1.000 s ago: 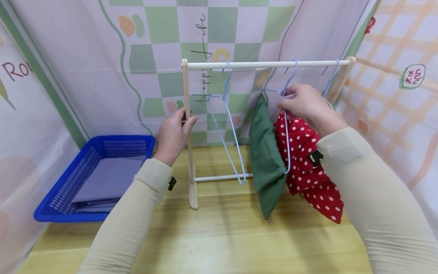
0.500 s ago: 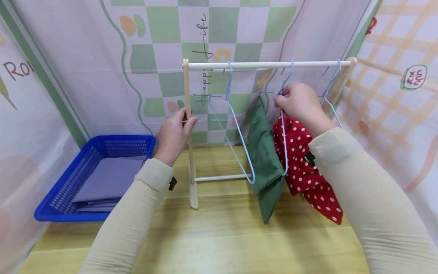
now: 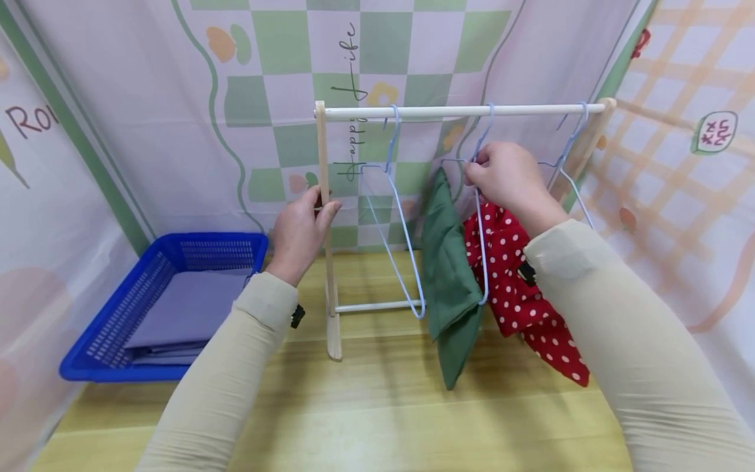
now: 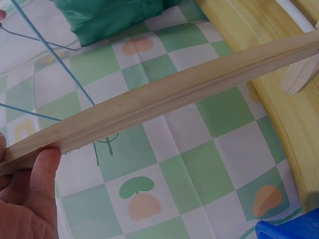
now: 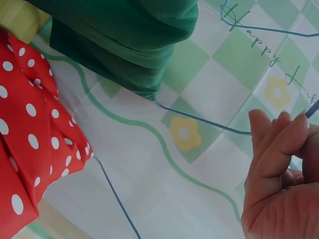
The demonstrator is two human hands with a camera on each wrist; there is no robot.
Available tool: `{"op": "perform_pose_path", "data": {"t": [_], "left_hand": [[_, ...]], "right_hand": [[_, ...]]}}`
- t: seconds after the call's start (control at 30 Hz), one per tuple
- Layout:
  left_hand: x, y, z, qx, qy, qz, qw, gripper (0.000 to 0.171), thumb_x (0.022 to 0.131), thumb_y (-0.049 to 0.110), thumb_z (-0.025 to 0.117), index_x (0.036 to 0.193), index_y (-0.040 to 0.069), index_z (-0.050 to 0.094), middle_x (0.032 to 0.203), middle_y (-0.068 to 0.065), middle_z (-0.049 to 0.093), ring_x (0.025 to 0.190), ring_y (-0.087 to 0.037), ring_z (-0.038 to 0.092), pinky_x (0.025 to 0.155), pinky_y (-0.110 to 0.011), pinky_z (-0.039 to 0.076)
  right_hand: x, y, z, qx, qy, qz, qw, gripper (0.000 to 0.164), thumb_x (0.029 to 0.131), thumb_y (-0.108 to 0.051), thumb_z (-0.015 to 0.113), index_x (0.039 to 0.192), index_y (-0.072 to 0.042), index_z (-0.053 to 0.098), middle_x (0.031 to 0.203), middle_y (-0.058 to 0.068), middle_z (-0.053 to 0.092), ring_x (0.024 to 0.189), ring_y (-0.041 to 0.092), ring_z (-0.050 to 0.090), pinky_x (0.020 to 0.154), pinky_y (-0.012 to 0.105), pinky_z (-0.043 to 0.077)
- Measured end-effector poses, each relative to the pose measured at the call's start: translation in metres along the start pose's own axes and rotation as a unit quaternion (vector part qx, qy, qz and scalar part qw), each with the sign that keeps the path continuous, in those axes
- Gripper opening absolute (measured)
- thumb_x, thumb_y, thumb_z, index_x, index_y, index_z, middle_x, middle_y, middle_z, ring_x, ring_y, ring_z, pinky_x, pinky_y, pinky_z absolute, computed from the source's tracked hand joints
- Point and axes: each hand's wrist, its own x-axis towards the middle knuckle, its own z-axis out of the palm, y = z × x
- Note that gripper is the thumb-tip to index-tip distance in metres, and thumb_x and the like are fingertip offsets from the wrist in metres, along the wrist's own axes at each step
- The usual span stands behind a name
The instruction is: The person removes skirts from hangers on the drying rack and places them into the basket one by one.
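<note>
My left hand (image 3: 299, 231) grips the wooden upright (image 4: 149, 97) at the left end of a small clothes rack, thumb against its edge. With my right hand (image 3: 512, 183) I pinch the neck of the middle blue wire hanger (image 3: 483, 262), whose hook sits over the white rail (image 3: 436, 111). A green cloth (image 3: 446, 269) hangs folded over this hanger's lower part. Behind my right forearm a red polka-dot cloth (image 3: 513, 275) hangs from the right-hand hanger (image 3: 580, 190), its upper part partly hidden. The left-hand hanger (image 3: 406, 229) is bare.
A blue basket (image 3: 106, 373) stands left of the rack with a folded grey-purple cloth (image 3: 183, 305) in it. The rack rests on a wooden table (image 3: 354, 419), and a lower white bar (image 3: 371, 307) runs near its base. Patterned curtains surround the table.
My right hand has slid the middle hanger and its green cloth leftward along the rail. The left-hand hanger swung right and back. My left hand has stayed on the upright.
</note>
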Motion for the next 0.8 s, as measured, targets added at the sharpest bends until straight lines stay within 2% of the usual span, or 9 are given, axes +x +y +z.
{"op": "perform_pose_path", "data": {"t": [0.5, 0.8], "left_hand": [[0.000, 0.001, -0.001, 0.000, -0.005, -0.005, 1.0000, 0.032, 0.106, 0.039, 0.060, 0.114, 0.009, 0.068, 0.103, -0.010, 0.076, 0.076, -0.024, 0.069, 0.066, -0.040, 0.058], [0.000, 0.001, -0.001, 0.001, -0.010, -0.011, 0.9999, 0.031, 0.107, 0.040, 0.059, 0.114, 0.010, 0.068, 0.103, -0.009, 0.076, 0.075, -0.023, 0.068, 0.065, -0.040, 0.058]], "right_hand": [[-0.003, -0.008, 0.003, 0.004, -0.005, -0.005, 1.000, 0.036, 0.107, -0.031, 0.052, 0.108, -0.003, 0.075, 0.104, 0.018, 0.076, 0.082, 0.026, 0.065, 0.068, 0.037, 0.049], [-0.004, -0.014, 0.004, 0.007, -0.005, -0.016, 1.000, 0.033, 0.104, -0.027, 0.053, 0.103, -0.002, 0.075, 0.095, 0.016, 0.077, 0.078, 0.025, 0.067, 0.066, 0.037, 0.049]]}}
